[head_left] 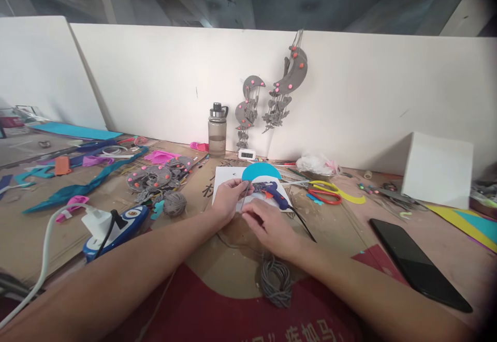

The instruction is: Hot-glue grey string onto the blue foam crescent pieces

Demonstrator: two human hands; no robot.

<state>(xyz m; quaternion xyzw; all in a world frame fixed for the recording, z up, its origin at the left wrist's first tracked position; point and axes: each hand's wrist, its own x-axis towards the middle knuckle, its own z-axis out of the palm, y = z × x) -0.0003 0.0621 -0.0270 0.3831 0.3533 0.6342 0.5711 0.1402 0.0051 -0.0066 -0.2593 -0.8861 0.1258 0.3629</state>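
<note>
Cord [244, 201] is pinched taut between left hand [229, 197] and right hand [267, 228], just before glue gun [272, 192] on white sheet [223, 176] | tension is best kept even, fingers clear of nozzle

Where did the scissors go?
In the head view, the scissors lie on the table right of the blue glue gun, beyond the right hand, near a yellow paper strip.

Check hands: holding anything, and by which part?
Left hand and right hand pinch a thin grey strand between fingertips, near its upper end. Glue gun lies unheld behind.
</note>
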